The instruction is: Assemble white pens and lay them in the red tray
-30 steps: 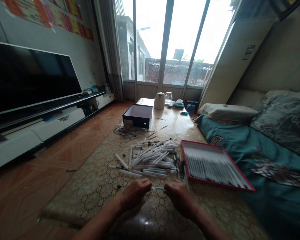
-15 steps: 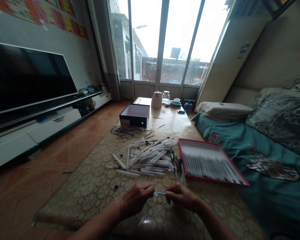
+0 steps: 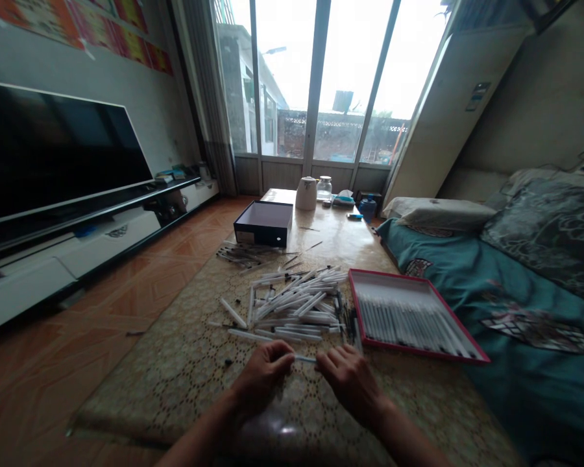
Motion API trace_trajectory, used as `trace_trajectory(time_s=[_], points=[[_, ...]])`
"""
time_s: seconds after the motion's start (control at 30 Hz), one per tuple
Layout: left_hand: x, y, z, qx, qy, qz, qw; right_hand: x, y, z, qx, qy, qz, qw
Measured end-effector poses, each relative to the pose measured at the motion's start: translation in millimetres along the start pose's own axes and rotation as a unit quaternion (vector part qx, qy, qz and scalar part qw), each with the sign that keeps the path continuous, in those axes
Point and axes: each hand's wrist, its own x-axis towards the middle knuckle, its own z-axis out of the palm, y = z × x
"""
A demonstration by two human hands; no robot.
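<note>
My left hand (image 3: 265, 375) and my right hand (image 3: 346, 378) are close together over the near part of the low table (image 3: 185, 363). Between them they pinch a thin white pen (image 3: 305, 359), one end in each hand's fingers. Just beyond the hands lies a loose pile of white pen barrels (image 3: 294, 303). To the right of the pile sits a red-rimmed tray (image 3: 409, 318) filled with rows of pens.
A dark open box (image 3: 263, 223) stands farther up the table, with dark refills (image 3: 241, 255) scattered before it. A white kettle (image 3: 306, 193) and a glass jar (image 3: 324, 189) stand at the far end. A teal-covered sofa (image 3: 506, 311) runs along the right, and a television (image 3: 53, 155) hangs at the left.
Both hands stay together on the pen and have shifted slightly, first nearer and now a little farther up the table. The view has swung a little.
</note>
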Motion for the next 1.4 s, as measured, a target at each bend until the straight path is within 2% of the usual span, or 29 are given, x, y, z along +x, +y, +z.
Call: trace_trajectory(time_s=[0.1, 0.17, 0.3, 0.43, 0.5, 0.57, 0.67, 0.73, 0.8, 0.87, 1.0, 1.07, 1.17, 1.27, 1.4], points=[[-3.2, -5.1, 14.0, -0.171, 0.092, -0.045, 0.98, -4.5, -5.0, 10.1, 0.006, 0.036, 0.012, 0.999], [-4.2, -9.6, 22.6, -0.226, 0.131, -0.047, 0.964, -5.5, -9.9, 14.5, 0.008, 0.044, 0.023, 0.999], [-4.0, -14.4, 33.5, -0.251, 0.172, -0.041, 0.952, -3.6, -19.6, 16.6, 0.011, 0.023, 0.055, 0.998], [-2.8, -15.0, 36.4, -0.235, 0.196, -0.021, 0.952, -2.0, -23.5, 20.4, 0.094, -0.017, 0.123, 0.988], [-2.3, -16.1, 36.3, -0.232, 0.2, -0.006, 0.952, -1.3, -24.1, 23.6, 0.176, -0.032, 0.18, 0.967], [-1.9, -17.8, 36.6, -0.229, 0.2, 0.006, 0.953, -0.1, -24.8, 26.1, 0.279, -0.04, 0.228, 0.932], [-1.1, -19.4, 37.7, -0.228, 0.189, 0.0, 0.955, 2.5, -25.8, 25.4, 0.396, -0.049, 0.252, 0.882], [-0.4, -18.4, 37.0, -0.226, 0.182, -0.014, 0.957, 3.6, -23.5, 20.5, 0.406, -0.052, 0.258, 0.875], [0.1, -15.9, 32.9, -0.202, 0.182, -0.025, 0.962, 2.8, -13.6, 11.5, 0.379, -0.034, 0.278, 0.882], [-0.5, -13.4, 25.0, -0.142, 0.202, -0.018, 0.969, -1.8, 7.6, -0.3, 0.332, 0.01, 0.318, 0.888], [-4.0, -13.1, 7.5, -0.009, 0.277, 0.036, 0.96, -23.3, 79.3, -21.3, 0.174, 0.09, 0.446, 0.873], [-4.8, -15.1, 3.5, 0.012, 0.299, 0.051, 0.953, -35.7, 116.8, -26.2, 0.083, 0.071, 0.503, 0.857], [-4.0, -17.5, 4.0, 0.032, 0.303, 0.056, 0.951, -47.5, 155.2, -27.6, -0.028, -0.022, 0.549, 0.835], [-2.9, -18.1, 6.3, 0.049, 0.297, 0.056, 0.952, -48.3, 168.8, -25.0, -0.066, -0.079, 0.562, 0.82], [-3.3, -17.4, 6.8, 0.041, 0.291, 0.054, 0.954, -42.4, 169.9, -20.2, -0.071, -0.085, 0.564, 0.818]])
